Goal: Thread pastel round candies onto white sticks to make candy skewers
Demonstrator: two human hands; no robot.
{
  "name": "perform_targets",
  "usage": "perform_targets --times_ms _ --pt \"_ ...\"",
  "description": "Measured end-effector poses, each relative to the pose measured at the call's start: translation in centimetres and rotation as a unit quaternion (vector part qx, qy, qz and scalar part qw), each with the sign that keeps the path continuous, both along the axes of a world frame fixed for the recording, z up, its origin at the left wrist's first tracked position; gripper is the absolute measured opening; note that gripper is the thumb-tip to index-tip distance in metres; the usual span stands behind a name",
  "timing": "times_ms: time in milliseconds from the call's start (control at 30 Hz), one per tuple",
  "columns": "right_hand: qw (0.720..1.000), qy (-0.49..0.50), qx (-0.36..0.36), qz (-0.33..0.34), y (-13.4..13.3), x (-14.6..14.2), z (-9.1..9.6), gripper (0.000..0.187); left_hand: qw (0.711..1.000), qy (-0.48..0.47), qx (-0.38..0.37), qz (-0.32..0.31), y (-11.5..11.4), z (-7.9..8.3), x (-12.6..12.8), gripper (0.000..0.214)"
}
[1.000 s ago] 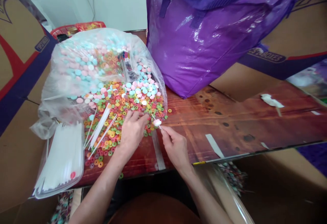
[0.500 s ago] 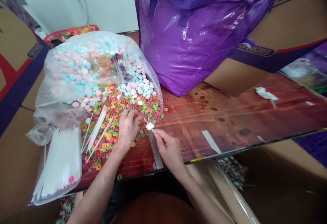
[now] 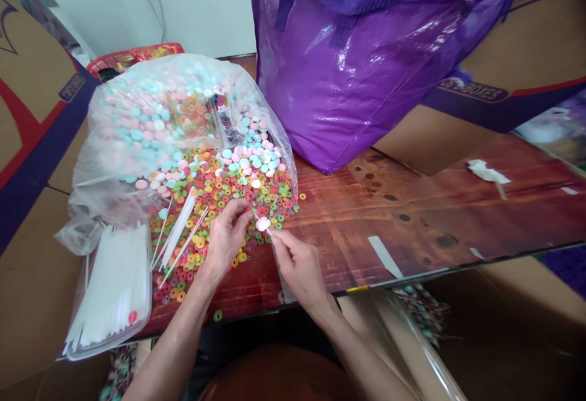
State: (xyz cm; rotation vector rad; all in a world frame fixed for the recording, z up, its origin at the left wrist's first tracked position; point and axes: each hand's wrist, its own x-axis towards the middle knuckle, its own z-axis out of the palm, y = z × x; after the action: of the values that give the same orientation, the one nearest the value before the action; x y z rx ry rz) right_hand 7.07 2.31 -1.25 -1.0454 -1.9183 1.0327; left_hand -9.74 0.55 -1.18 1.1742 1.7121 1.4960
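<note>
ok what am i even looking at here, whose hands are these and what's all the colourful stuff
This is one picture from a camera worn on a person's head, looking down at their own two bare hands; no machine is involved. The right hand pinches a thin white stick with a pale pink disc on it. The left hand rests its fingertips on a heap of coloured rings spilling from a clear bag onto a wooden table. More loose sticks lie on the rings, and a pack of sticks sits at the left. A purple bag stands behind.
</note>
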Motion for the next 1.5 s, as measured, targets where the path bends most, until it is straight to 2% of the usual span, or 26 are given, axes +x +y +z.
perform_targets --times_ms 100,233,333,467,600,800,933,1067,1267,1367,1500 --pt "1.0 0.008 0.011 -0.005 0.0 -0.4 0.1 0.028 0.999 -0.027 0.009 0.02 0.0 0.5 0.1 0.016" --pt "0.999 0.034 0.01 0.003 -0.1 -0.9 0.3 0.029 0.987 -0.145 0.004 0.07 0.0 1.1 0.1 0.027" --pt "0.999 0.034 0.014 0.016 -0.1 -1.0 0.2 0.028 0.98 -0.18 0.001 0.08 -0.1 1.0 -0.2 0.032" --pt "0.998 0.027 0.044 0.022 0.0 -0.9 -0.1 0.027 0.977 -0.191 -0.012 0.093 -0.3 0.6 -0.3 0.039" --pt "0.994 0.015 0.107 0.033 0.0 -0.9 -0.5 0.03 0.977 -0.192 -0.015 0.096 -0.3 0.6 -0.2 0.041" --pt "0.977 -0.027 0.21 0.018 -0.4 -1.0 -1.1 0.032 0.985 -0.134 -0.023 0.104 -0.4 0.3 -0.3 0.036" --pt "0.97 -0.03 0.241 0.009 -0.6 -1.2 -1.2 0.03 0.989 -0.098 -0.033 0.104 -0.6 0.1 -0.5 0.032" --pt "0.979 -0.024 0.201 0.004 -0.7 -1.2 -0.7 0.026 0.994 -0.05 -0.031 0.089 -1.0 -0.1 -0.5 0.031" --pt "0.997 -0.02 0.081 0.006 -0.9 -1.9 0.2 0.024 0.984 0.169 0.038 0.052 -1.6 0.2 0.1 0.022" --pt "1.0 0.011 0.029 -0.004 -1.1 -2.8 -0.1 0.024 0.978 0.203 0.05 0.023 -1.7 0.8 0.4 0.023" --pt "0.998 0.054 -0.042 -0.016 -0.8 -3.4 -0.6 0.026 0.977 0.208 0.024 -0.041 -2.2 1.8 -0.2 0.029"
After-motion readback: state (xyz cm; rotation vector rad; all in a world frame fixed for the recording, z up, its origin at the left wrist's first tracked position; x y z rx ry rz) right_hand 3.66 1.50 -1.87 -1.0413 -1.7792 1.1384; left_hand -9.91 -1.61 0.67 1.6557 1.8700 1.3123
